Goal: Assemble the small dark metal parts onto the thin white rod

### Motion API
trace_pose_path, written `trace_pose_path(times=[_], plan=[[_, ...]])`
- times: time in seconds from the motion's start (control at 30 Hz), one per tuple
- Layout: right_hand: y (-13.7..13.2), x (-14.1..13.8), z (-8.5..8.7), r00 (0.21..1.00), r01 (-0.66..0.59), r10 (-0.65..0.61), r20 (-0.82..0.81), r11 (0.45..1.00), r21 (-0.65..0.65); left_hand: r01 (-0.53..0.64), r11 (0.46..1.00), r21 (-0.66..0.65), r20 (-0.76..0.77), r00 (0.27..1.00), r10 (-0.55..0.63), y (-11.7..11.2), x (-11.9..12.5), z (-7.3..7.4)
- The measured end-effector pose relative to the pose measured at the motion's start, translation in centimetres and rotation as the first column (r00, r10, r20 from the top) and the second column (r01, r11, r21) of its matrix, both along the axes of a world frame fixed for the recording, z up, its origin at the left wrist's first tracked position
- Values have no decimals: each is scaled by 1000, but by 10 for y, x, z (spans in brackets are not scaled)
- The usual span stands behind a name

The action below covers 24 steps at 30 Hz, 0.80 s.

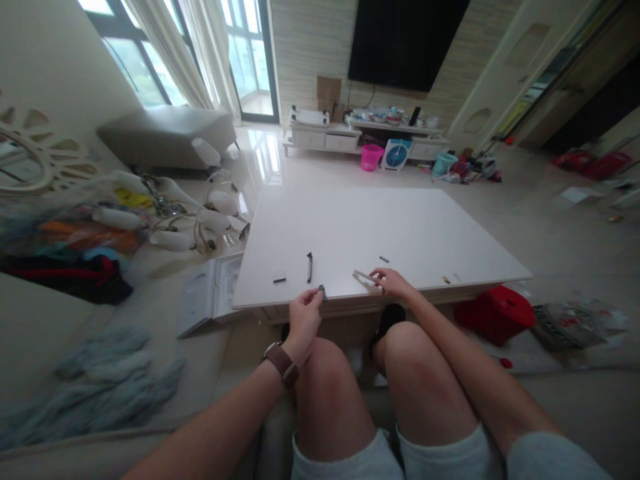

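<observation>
My left hand (304,320) is at the near edge of the white low table (390,220), fingers pinched on a small dark part (323,292). My right hand (393,281) rests on the table edge, its fingers closed on a thin pale stick-like piece (363,275). On the table near my hands lie a slim dark tool (309,266), a small dark-and-white block (279,277) and a tiny teal piece (384,259). My knees are below the table edge, and a brown watch strap is on my left wrist.
A white chandelier (200,213) with glass shades lies on the floor at left, beside a white foam tray (210,293). A red bin (495,313) sits under the table's right corner. A TV cabinet (360,137), pink bucket (371,157) and grey bench (165,133) stand further back.
</observation>
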State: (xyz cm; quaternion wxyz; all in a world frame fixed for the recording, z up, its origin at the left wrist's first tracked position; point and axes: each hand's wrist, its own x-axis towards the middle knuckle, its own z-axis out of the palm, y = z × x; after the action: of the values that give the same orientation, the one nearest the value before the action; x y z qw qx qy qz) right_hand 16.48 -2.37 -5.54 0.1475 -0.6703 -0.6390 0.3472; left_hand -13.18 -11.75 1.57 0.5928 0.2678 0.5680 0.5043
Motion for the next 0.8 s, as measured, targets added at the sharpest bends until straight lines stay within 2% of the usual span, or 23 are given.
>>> trace_pose_path(times=[0.17, 0.3, 0.43, 0.53, 0.67, 0.8], plan=[[43, -5, -6, 974, 123, -144, 177, 985, 123, 1, 1000, -9, 36, 999, -1, 1, 0, -2], [55, -23, -13, 973, 79, -110, 202, 985, 152, 4, 1000, 2, 31, 1000, -4, 2, -1, -7], [46, -44, -13, 987, -59, 39, 157, 991, 124, -1, 1000, 9, 15, 1000, 1, 2, -2, -7], [32, -55, -10, 970, -231, 229, 83, 973, 18, 1, 1000, 17, 2, 1000, -1, 2, -1, -6], [9, -58, -8, 905, -422, 425, -17, 891, -169, 5, 1000, 9, -4, 1000, -5, 2, -1, -5], [-6, -52, -6, 865, -495, 497, -73, 817, -297, -9, 1000, 11, 13, 1000, 9, 2, -1, -8]])
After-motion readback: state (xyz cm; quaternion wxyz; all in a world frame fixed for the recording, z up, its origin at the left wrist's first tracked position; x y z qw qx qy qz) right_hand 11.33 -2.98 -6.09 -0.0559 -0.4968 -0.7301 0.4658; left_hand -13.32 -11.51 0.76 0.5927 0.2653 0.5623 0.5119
